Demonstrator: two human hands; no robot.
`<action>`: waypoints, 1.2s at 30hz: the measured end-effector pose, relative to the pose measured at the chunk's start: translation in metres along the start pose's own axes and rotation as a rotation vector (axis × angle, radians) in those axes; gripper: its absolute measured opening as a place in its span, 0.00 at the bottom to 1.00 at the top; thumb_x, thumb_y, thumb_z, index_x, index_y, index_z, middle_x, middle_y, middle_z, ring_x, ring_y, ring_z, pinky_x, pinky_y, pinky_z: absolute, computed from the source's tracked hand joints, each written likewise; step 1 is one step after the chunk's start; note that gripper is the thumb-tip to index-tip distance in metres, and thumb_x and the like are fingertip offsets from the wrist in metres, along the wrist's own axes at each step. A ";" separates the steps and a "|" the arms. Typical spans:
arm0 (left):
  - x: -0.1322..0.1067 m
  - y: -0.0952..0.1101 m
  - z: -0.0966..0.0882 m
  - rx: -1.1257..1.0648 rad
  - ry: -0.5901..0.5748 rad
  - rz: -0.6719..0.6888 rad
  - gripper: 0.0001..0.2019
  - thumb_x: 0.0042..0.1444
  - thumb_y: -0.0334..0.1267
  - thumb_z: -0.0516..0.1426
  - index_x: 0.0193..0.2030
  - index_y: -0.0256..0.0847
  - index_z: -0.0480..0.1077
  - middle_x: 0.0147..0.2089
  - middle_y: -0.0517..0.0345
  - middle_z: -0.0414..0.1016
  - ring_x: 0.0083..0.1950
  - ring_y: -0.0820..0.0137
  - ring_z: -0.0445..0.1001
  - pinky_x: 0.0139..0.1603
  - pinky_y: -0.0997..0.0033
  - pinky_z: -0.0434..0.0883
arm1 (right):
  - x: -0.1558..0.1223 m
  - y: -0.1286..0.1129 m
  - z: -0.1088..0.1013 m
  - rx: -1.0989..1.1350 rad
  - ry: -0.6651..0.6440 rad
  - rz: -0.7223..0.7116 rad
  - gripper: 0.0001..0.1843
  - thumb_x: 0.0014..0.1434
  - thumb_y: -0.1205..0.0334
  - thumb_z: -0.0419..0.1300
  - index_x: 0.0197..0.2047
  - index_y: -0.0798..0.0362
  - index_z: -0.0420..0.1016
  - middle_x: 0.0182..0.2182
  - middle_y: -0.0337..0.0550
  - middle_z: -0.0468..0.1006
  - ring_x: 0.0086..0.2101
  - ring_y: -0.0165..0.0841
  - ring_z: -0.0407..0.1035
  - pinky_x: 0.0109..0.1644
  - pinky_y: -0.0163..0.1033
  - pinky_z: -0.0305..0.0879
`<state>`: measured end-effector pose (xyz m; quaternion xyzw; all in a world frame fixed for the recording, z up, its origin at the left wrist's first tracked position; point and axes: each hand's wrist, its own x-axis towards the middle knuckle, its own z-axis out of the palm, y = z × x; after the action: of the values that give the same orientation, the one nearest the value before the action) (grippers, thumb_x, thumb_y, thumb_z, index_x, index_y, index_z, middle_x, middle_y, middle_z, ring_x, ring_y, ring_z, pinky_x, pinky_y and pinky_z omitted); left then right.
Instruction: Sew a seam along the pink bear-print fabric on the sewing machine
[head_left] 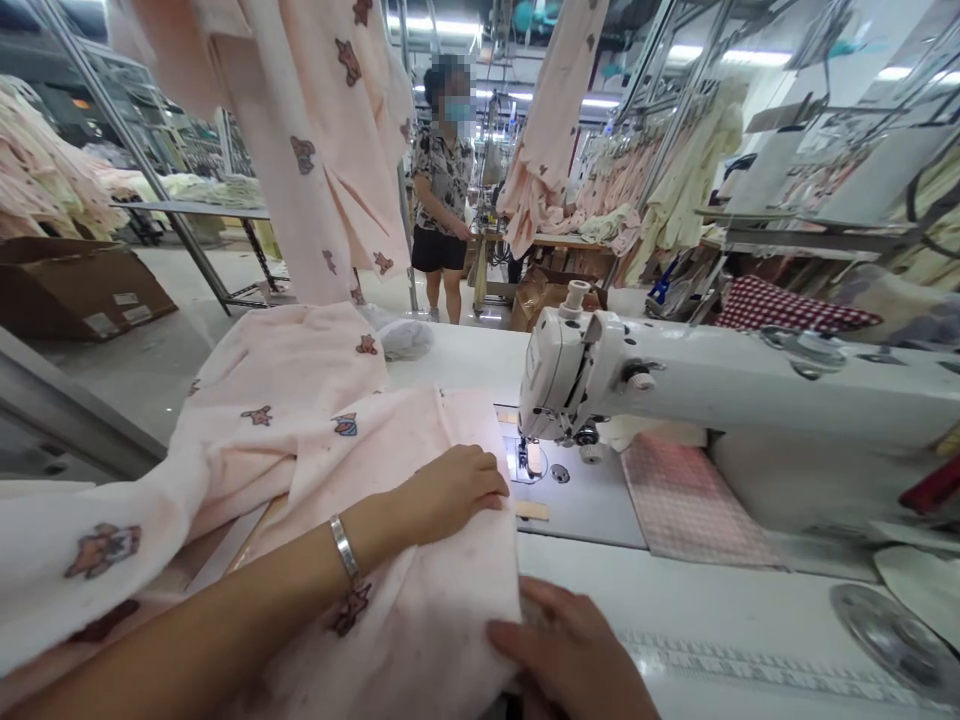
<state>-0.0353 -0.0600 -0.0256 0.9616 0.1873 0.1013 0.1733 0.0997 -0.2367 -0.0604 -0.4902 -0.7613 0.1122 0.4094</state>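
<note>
Pink cotton, printed with small bears, takes up the whole left half of the counter [735, 610]: the pink fabric [315, 440] lies heaped from the far left edge down to the near edge, its right-hand fold reaching almost to the needle. More of the same cloth hangs from overhead rails behind. A person stands well back in the aisle, not at my station.

White sewing machine [675, 385] sits along the right side of the counter, head pointing left, the presser foot [523, 457] over the plate just beside the fabric's edge. A checked cloth pad [690, 500] lies under the machine arm.

Risks as I judge them: the heap on the left is heavy and partly off the edge, so its drag could pull the seam line askew at the foot. My left fingertips sit near the needle; a slip forward on the cloth would bring them too close. The layers may also shift against each other if pressed unevenly.

Left hand [450, 490]: palm down, fingers loosely curled and together, pressing flat on the fabric near its right fold, just left of the foot. Not gripping, only holding down. Bracelet [343, 547] on the wrist.

Right hand [570, 650]: at the near edge, fingers bent, thumb over the fabric's lower corner, pinching that edge lightly.
</note>
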 end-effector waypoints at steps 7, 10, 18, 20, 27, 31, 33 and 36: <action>0.022 0.007 -0.011 0.135 -0.079 -0.075 0.06 0.60 0.33 0.54 0.33 0.39 0.69 0.34 0.60 0.73 0.35 0.68 0.69 0.42 0.65 0.65 | 0.012 0.028 -0.003 -0.208 0.004 -0.233 0.16 0.66 0.66 0.42 0.30 0.52 0.66 0.33 0.37 0.75 0.48 0.29 0.65 0.54 0.38 0.47; 0.025 0.012 -0.002 0.221 -0.061 -0.124 0.06 0.58 0.30 0.53 0.31 0.37 0.69 0.32 0.57 0.72 0.36 0.64 0.69 0.47 0.56 0.64 | 0.011 0.028 -0.002 -0.173 -0.017 -0.213 0.11 0.61 0.71 0.46 0.32 0.51 0.66 0.31 0.36 0.74 0.44 0.28 0.66 0.51 0.37 0.49; 0.016 0.031 0.016 0.332 0.041 -0.213 0.05 0.57 0.25 0.51 0.36 0.34 0.68 0.40 0.49 0.68 0.43 0.59 0.66 0.43 0.58 0.66 | 0.017 0.031 -0.011 -0.150 -0.064 -0.291 0.21 0.69 0.61 0.37 0.33 0.53 0.67 0.29 0.39 0.72 0.41 0.31 0.66 0.42 0.38 0.51; 0.005 0.036 0.022 0.303 0.022 -0.216 0.05 0.57 0.25 0.52 0.36 0.35 0.67 0.38 0.52 0.69 0.40 0.63 0.67 0.39 0.63 0.67 | 0.020 0.032 -0.014 -0.163 -0.069 -0.312 0.21 0.70 0.61 0.38 0.33 0.52 0.68 0.29 0.38 0.73 0.40 0.30 0.66 0.42 0.37 0.52; -0.023 0.027 0.026 0.099 0.106 -0.091 0.18 0.64 0.41 0.50 0.59 0.40 0.56 0.63 0.51 0.57 0.64 0.61 0.53 0.63 0.52 0.52 | 0.039 0.042 -0.028 -0.241 -0.124 -0.412 0.21 0.69 0.67 0.38 0.33 0.53 0.69 0.28 0.39 0.72 0.34 0.30 0.65 0.43 0.38 0.53; -0.008 0.012 0.018 0.062 0.104 -0.055 0.17 0.63 0.41 0.51 0.57 0.40 0.58 0.60 0.51 0.60 0.62 0.62 0.56 0.62 0.56 0.53 | 0.051 0.054 -0.030 -0.258 -0.138 -0.406 0.20 0.68 0.67 0.39 0.34 0.53 0.70 0.28 0.39 0.72 0.35 0.30 0.66 0.44 0.39 0.54; 0.001 0.008 0.016 0.064 0.115 -0.038 0.15 0.63 0.41 0.51 0.55 0.40 0.59 0.59 0.51 0.61 0.60 0.62 0.58 0.60 0.57 0.54 | 0.055 0.060 -0.031 -0.268 -0.134 -0.429 0.20 0.69 0.67 0.39 0.35 0.53 0.70 0.28 0.39 0.73 0.37 0.31 0.66 0.45 0.39 0.54; 0.008 0.006 0.018 0.076 0.119 -0.025 0.15 0.63 0.42 0.51 0.55 0.40 0.59 0.59 0.51 0.60 0.61 0.63 0.56 0.60 0.58 0.54 | 0.058 0.063 -0.035 -0.285 -0.154 -0.424 0.21 0.69 0.67 0.39 0.35 0.53 0.71 0.29 0.39 0.74 0.39 0.31 0.66 0.45 0.40 0.54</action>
<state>-0.0212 -0.0668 -0.0390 0.9573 0.2131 0.1490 0.1263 0.1565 -0.1650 -0.0444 -0.3625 -0.8839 -0.0474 0.2917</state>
